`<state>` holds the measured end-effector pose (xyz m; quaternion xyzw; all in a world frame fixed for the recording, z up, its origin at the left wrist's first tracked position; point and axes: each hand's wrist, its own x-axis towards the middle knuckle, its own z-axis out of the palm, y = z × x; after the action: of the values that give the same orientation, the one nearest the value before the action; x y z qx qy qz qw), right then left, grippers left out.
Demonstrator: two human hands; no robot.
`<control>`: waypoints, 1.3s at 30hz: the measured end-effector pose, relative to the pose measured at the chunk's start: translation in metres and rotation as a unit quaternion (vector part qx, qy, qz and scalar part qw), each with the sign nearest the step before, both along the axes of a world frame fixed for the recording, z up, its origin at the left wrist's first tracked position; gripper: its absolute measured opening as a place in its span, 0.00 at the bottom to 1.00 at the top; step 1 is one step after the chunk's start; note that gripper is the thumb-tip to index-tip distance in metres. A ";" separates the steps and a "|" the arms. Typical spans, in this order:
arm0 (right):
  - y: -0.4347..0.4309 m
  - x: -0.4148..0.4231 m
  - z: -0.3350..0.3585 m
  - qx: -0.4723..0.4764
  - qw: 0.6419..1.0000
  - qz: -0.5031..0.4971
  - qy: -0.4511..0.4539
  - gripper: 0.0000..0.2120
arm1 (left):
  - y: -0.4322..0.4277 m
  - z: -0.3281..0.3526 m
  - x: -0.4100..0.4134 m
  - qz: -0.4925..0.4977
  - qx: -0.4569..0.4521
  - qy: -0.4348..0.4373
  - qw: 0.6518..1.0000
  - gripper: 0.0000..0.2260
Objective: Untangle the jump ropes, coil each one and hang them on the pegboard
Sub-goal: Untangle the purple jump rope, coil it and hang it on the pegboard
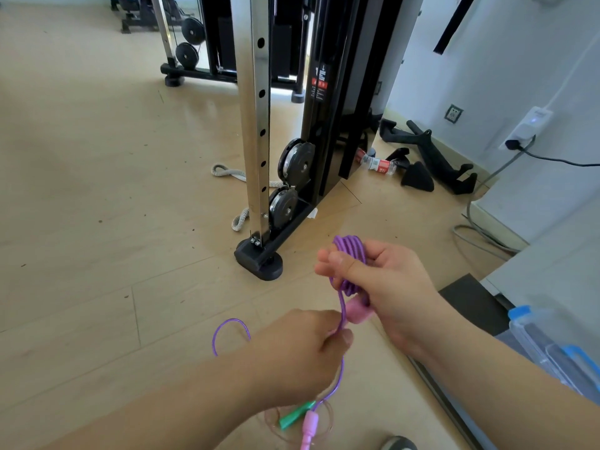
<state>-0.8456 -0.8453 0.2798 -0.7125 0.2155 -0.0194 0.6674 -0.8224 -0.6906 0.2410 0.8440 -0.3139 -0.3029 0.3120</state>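
The right grip (pixel 386 280) is reaching in from the near right, its bare forearm slanting toward the middle, thumb and fingers curling round a coiled bundle of the purple jump rope (pixel 349 251). The left grip (pixel 298 352) is sitting lower and nearer, forearm coming from the near left, knuckles up, pinching the rope's loose strand just below.

bright even daylight, soft faint shadows, glare on the steel upright (pixel 255 125), wide-angle bending at edges, slight softness
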 end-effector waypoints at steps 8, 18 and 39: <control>-0.012 -0.003 -0.004 -0.262 0.955 0.136 0.008 0.13 | 0.016 0.040 0.033 0.128 -0.235 0.087 0.960 0.06; -0.004 -0.007 -0.003 0.174 0.965 0.196 -0.011 0.16 | 0.021 0.029 0.046 0.215 -0.270 0.051 0.937 0.09; -0.004 -0.009 -0.004 0.148 0.978 0.147 0.004 0.13 | 0.008 0.004 0.026 0.170 -0.265 0.038 0.948 0.20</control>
<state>-0.8543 -0.8493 0.2762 -0.6298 0.1119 0.1137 0.7602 -0.7968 -0.6828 0.2448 0.7596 -0.2227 -0.1831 0.5830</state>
